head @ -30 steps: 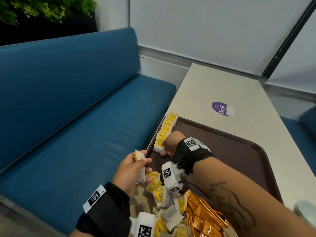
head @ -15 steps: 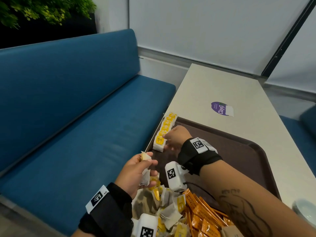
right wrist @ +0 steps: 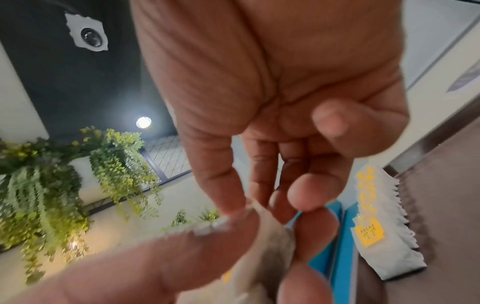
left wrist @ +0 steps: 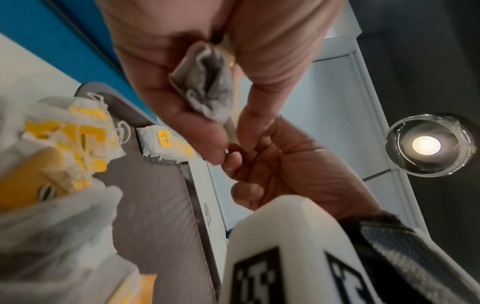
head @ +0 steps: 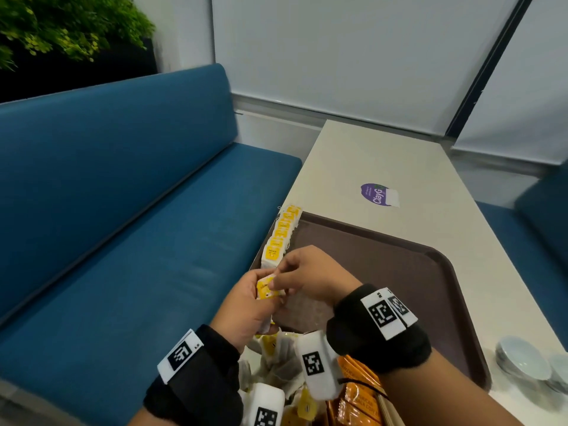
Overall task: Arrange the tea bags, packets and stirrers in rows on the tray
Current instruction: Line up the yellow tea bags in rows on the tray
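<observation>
Right hand (head: 307, 278) left the "RELAX" row (head: 281, 235), pinching left hand's (head: 246, 305) tea bag (head: 266, 290).

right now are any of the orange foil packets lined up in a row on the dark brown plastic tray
No: the orange foil packets lie in a loose heap at the near end of the dark brown plastic tray; only the yellow-tagged tea bags form a row.

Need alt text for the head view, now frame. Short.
Both hands meet over the near left edge of a brown tray: the left hand holds a yellow-tagged tea bag and the right hand pinches it too. A row of tea bags lines the tray's left rim; loose tea bags and orange packets lie nearer.
</observation>
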`<state>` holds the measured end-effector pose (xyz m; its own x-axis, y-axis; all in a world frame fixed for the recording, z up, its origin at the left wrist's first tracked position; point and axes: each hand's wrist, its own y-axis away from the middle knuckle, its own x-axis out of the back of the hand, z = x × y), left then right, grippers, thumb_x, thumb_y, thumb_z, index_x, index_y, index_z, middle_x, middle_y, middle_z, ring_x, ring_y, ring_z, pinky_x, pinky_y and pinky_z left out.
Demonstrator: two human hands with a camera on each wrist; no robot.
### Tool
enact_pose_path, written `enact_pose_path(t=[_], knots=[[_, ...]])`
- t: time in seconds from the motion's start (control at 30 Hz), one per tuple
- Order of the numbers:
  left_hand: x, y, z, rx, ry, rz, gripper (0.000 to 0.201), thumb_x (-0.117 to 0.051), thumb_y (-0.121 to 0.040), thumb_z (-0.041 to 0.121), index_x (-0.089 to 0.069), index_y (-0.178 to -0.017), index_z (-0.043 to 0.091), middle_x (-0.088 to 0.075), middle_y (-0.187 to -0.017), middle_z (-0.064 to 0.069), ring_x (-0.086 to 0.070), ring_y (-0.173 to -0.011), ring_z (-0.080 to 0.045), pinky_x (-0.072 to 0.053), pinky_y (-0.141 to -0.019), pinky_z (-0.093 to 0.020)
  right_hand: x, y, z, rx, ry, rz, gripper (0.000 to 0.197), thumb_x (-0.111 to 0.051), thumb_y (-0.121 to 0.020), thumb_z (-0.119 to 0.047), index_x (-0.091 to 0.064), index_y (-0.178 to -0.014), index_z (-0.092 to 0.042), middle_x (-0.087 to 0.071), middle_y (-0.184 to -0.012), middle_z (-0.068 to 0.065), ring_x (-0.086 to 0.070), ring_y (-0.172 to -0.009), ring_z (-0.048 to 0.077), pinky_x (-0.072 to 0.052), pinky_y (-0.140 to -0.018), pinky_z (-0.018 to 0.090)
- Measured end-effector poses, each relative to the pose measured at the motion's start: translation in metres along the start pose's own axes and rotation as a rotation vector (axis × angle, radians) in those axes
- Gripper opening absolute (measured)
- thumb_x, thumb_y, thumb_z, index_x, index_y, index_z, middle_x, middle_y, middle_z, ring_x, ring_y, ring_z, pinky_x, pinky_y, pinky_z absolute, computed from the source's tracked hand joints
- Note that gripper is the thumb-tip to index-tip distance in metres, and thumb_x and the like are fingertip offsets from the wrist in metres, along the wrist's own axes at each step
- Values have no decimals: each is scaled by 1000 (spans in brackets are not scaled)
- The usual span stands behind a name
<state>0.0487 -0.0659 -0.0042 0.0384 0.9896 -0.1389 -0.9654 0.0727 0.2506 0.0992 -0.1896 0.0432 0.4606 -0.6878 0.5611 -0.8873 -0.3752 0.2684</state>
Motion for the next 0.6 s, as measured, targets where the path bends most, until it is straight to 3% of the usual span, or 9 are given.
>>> enact_pose_path(t=[0.1, 0.17, 0.23, 0.43, 0.6], knots=[[2, 1, -1, -17, 22, 16, 27, -63, -85, 5, -54, -106, 20, -63, -87, -2, -60, -67, -10, -47, -47, -23, 3, 2, 7, -15, -82, 53, 3, -67, -82, -7, -68, -84, -6, -62, -73, 3, -54, -61, 4, -45, -61, 15], [3, 1, -3, -18, 47, 42, 19, -62, -87, 10, -56, -104, 17, -65, -93, -3, -60, -68, -11, -46, -46, -21, 5, 4, 10, -12, -185, 81, 2, -66, -85, -7, -66, -86, -6, -59, -70, 0, -52, -57, 0, -41, -50, 10], [4, 1, -4, -25, 48, 62, 11, -58, -90, 11, -58, -100, 16, -66, -95, -4, -60, -67, -11, -45, -45, -19, 7, 5, 12, 2, -300, 97, 4, -66, -86, -10, -63, -84, -9, -57, -70, 0, -50, -60, 4, -38, -44, 11], [10, -3, -9, -38, 17, 109, 7, -58, -90, 11, -63, -91, 15, -61, -81, -3, -55, -63, -10, -43, -44, -18, 1, -1, 14, 38, -483, 73, 11, -60, -90, -7, -57, -81, -12, -62, -74, 9, -58, -57, 10, -34, -40, 17], [20, -8, -10, -26, 45, 168, 8, -57, -91, 11, -64, -92, 13, -56, -74, -5, -50, -55, -8, -40, -43, -18, -6, -14, 6, 21, -474, 59, 9, -57, -93, -9, -54, -84, -12, -64, -75, 9, -64, -60, 12, -37, -39, 17]])
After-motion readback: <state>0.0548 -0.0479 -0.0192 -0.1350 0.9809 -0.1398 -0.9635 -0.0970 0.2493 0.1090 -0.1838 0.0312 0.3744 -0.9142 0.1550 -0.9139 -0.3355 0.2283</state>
